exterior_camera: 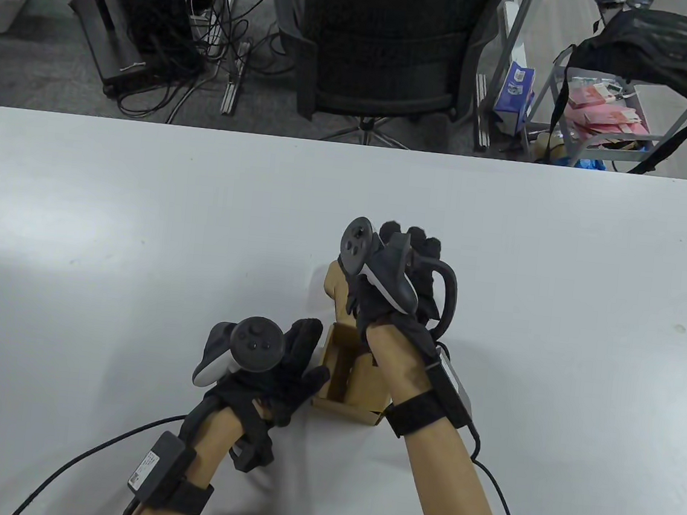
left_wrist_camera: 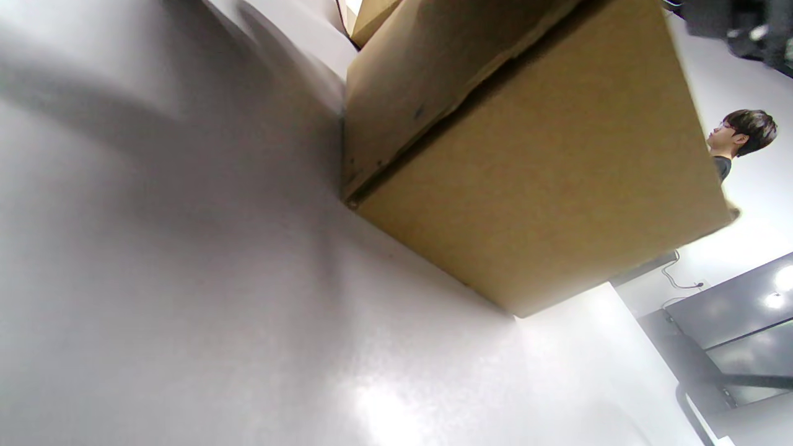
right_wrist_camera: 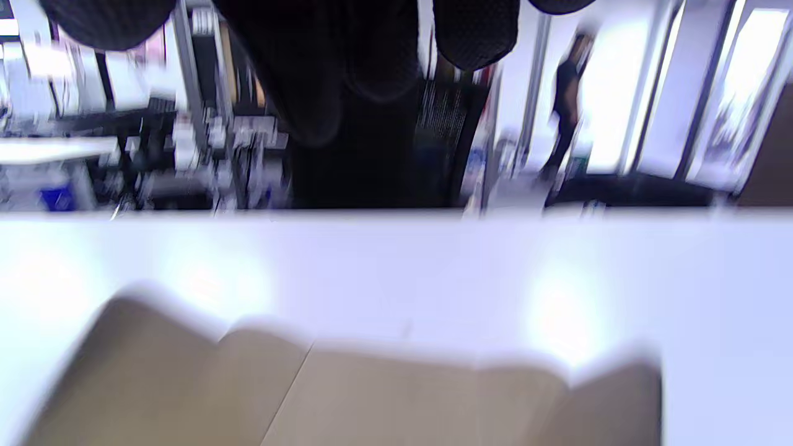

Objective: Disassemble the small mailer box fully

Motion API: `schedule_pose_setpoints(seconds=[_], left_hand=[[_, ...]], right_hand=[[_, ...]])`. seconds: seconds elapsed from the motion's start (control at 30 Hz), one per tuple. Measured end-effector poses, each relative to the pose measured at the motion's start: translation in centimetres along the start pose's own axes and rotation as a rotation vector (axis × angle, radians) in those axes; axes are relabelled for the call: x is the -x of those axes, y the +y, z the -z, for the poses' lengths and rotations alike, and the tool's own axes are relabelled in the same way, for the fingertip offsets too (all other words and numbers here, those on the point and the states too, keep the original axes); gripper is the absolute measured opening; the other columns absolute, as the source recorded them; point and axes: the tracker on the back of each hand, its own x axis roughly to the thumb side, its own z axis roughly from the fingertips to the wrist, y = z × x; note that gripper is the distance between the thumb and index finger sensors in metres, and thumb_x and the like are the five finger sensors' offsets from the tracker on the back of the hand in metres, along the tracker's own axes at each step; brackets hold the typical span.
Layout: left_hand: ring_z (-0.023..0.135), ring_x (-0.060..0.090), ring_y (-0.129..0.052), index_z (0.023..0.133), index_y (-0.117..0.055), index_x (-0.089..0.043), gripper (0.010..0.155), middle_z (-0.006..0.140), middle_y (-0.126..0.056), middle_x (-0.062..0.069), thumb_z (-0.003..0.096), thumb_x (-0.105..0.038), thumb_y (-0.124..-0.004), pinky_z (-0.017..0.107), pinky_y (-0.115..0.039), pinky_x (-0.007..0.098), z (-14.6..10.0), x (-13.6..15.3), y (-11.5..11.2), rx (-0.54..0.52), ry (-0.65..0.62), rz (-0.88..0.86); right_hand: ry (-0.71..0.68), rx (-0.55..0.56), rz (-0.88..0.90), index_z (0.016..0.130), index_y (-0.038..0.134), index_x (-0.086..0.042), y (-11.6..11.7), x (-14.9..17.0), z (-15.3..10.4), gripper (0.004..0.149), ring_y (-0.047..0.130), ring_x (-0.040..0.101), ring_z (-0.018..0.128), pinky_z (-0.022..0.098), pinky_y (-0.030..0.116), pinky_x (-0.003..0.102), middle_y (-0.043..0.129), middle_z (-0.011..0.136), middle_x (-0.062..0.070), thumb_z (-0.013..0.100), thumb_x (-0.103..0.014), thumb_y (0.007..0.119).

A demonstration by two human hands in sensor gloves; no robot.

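Bracing the mailer box with straight fingers, the left hand steadies it while the right hand, just beyond, lifts its lid, grip hidden.

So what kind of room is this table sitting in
Most likely an office or lab workspace: a black mesh office chair stands behind the white table, tangled cables run round desk legs, and a wire cart holds supplies.

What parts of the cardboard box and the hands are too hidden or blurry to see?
- Table view: the right hand and its tracker cover most of the raised lid of the mailer box; whether its fingers grip the lid is hidden.
- Table view: the left hand covers the box's left wall.
- Right wrist view: motion blur smears the cardboard flap; the fingertips are cut off by the top edge.
- Left wrist view: no fingers show, only the box's outside.
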Motion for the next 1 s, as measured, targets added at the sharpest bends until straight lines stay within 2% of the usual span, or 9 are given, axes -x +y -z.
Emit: schedule_pose_setpoints(seconds=[0.1, 0.3, 0.37, 0.47, 0.57, 0.73, 0.87, 1.0], left_hand=[[0.106, 0.047, -0.032, 0.106, -0.009, -0.018, 0.086, 0.114, -0.010, 0.016, 0.0478, -0.064, -0.052, 0.075, -0.043, 0.062, 0.0, 0.0, 0.0, -0.006, 0.005, 0.004], [0.106, 0.048, -0.034, 0.108, -0.024, -0.016, 0.082, 0.115, -0.020, 0.016, 0.0475, -0.064, -0.051, 0.075, -0.042, 0.062, 0.1, -0.1, -0.2, 0.004, 0.006, 0.008], [0.106, 0.047, -0.035, 0.108, -0.024, -0.016, 0.083, 0.115, -0.021, 0.016, 0.0469, -0.066, -0.049, 0.075, -0.043, 0.062, 0.0, -0.2, -0.1, -0.002, 0.007, 0.018], [0.106, 0.047, -0.035, 0.108, -0.024, -0.016, 0.090, 0.115, -0.021, 0.016, 0.0410, -0.070, -0.049, 0.075, -0.042, 0.062, 0.1, -0.1, -0.1, 0.004, 0.013, 0.010], [0.106, 0.047, -0.034, 0.108, -0.023, -0.015, 0.089, 0.115, -0.020, 0.016, 0.0416, -0.069, -0.049, 0.075, -0.041, 0.062, 0.0, -0.1, -0.2, 0.006, 0.020, 0.003], [0.106, 0.047, -0.033, 0.108, -0.022, -0.015, 0.084, 0.115, -0.019, 0.016, 0.0465, -0.066, -0.049, 0.075, -0.041, 0.062, 0.1, -0.2, -0.3, 0.005, 0.019, 0.017], [0.106, 0.047, -0.033, 0.108, -0.022, -0.015, 0.083, 0.115, -0.019, 0.016, 0.0474, -0.065, -0.049, 0.075, -0.041, 0.061, 0.1, -0.2, -0.3, 0.006, 0.021, 0.021], [0.106, 0.047, -0.033, 0.108, -0.022, -0.015, 0.083, 0.115, -0.019, 0.016, 0.0474, -0.065, -0.049, 0.075, -0.041, 0.061, 0.1, -0.2, -0.4, 0.004, 0.022, 0.024]], right_hand=[[-0.003, -0.151, -0.005, 0.089, 0.075, -0.029, 1.7, -1.2, -0.1, 0.061, 0.041, 0.036, 0.103, 0.076, 0.033, 0.058, 0.049, 0.111, 0.000, 0.038, -0.061, 0.062], [-0.051, -0.243, -0.008, 0.092, 0.071, -0.031, 4.1, -4.2, -0.7, 0.061, 0.045, 0.038, 0.102, 0.075, 0.036, 0.058, 0.050, 0.111, 0.004, 0.038, -0.059, 0.062], [-0.057, -0.294, -0.017, 0.092, 0.070, -0.030, 4.7, -4.9, -0.9, 0.061, 0.047, 0.038, 0.101, 0.075, 0.037, 0.059, 0.051, 0.110, 0.004, 0.038, -0.058, 0.061], [-0.043, -0.339, -0.022, 0.092, 0.069, -0.030, 5.3, -5.2, -1.0, 0.061, 0.045, 0.039, 0.102, 0.075, 0.036, 0.059, 0.050, 0.110, 0.004, 0.038, -0.058, 0.061], [-0.054, -0.369, -0.031, 0.092, 0.068, -0.032, 5.8, -5.1, -1.1, 0.060, 0.044, 0.038, 0.102, 0.075, 0.037, 0.059, 0.050, 0.110, 0.004, 0.038, -0.058, 0.060], [-0.039, -0.352, 0.002, 0.096, 0.059, -0.035, 4.8, -3.8, -1.2, 0.064, 0.043, 0.038, 0.103, 0.075, 0.036, 0.058, 0.047, 0.111, 0.004, 0.037, -0.059, 0.061], [0.033, -0.309, -0.012, 0.097, 0.056, -0.033, 3.6, -1.0, -1.4, 0.066, 0.042, 0.039, 0.103, 0.075, 0.035, 0.059, 0.046, 0.111, 0.005, 0.037, -0.060, 0.061], [0.101, -0.316, 0.025, 0.098, 0.054, -0.031, 3.4, 2.6, -1.6, 0.068, 0.041, 0.040, 0.103, 0.075, 0.035, 0.060, 0.047, 0.111, 0.006, 0.036, -0.060, 0.061]])
